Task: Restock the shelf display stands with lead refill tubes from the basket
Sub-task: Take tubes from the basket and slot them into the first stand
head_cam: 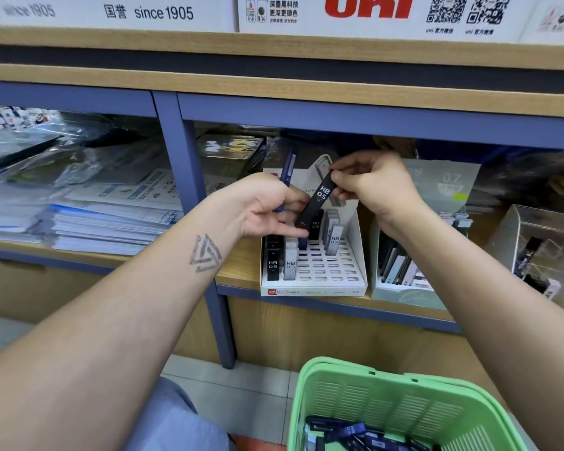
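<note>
A black lead refill tube [318, 198] marked HB 0.5 hangs tilted above the white slotted display stand [313, 281]. My right hand [375, 187] pinches its upper end. My left hand [271, 209] holds its lower end with curled fingers, and a blue tube [285, 182] sticks up behind that hand. The stand holds several black and grey tubes [280, 262] in its left and back slots; many front slots are bare. The green basket [388, 402] at the bottom right holds several dark tubes [349, 432].
A pale green stand [401, 288] with more tubes is to the right of the white one, then a clear plastic box [541, 242]. Stacks of paper and plastic sleeves [105, 222] fill the left shelf bay. A blue upright post [192, 177] divides the bays.
</note>
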`<state>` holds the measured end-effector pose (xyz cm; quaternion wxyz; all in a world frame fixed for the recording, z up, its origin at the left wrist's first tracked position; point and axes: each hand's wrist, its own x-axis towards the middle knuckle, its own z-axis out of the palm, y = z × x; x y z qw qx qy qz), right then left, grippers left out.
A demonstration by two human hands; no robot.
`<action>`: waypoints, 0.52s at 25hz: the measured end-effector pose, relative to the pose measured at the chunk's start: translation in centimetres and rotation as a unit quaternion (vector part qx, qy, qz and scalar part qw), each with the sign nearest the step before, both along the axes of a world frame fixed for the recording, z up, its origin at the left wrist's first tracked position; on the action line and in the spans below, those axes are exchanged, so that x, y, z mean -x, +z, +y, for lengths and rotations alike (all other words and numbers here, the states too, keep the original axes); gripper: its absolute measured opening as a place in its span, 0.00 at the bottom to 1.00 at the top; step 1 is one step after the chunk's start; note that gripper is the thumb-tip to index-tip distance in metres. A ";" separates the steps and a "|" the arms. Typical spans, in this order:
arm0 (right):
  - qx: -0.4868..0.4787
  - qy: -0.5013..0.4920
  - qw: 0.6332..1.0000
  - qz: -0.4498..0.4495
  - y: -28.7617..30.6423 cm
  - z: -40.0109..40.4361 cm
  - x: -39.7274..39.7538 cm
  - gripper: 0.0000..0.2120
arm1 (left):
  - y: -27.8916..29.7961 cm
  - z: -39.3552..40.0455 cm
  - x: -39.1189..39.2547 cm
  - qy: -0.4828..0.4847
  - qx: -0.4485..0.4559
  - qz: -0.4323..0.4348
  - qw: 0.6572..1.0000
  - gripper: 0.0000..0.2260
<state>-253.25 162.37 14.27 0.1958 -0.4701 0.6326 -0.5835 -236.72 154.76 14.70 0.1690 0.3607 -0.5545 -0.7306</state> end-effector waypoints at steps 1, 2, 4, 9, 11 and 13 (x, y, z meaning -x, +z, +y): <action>-0.008 -0.017 0.999 0.027 0.1 0.0 0.5 0.06 | 0.0 -0.3 0.0 0.021 0.017 -0.003 1.000 0.11; -0.021 -0.029 0.997 0.063 0.0 -0.1 0.9 0.07 | 0.0 -0.6 0.0 0.038 0.032 -0.007 0.999 0.12; -0.054 -0.035 0.986 0.156 -0.6 -0.4 1.2 0.10 | 0.0 -1.0 -0.1 0.066 0.057 -0.031 0.996 0.08; -0.113 -0.057 0.937 0.326 -3.0 -1.2 1.5 0.07 | -0.1 -0.9 0.3 0.070 0.071 -0.072 0.992 0.08; -0.114 -0.056 0.929 0.347 -3.6 -1.7 1.4 0.07 | -0.2 -0.9 0.3 0.064 0.068 -0.075 0.993 0.09; -0.121 -0.060 0.920 0.368 -3.9 -2.1 1.2 0.07 | -0.3 -1.0 0.4 0.058 0.063 -0.075 0.994 0.09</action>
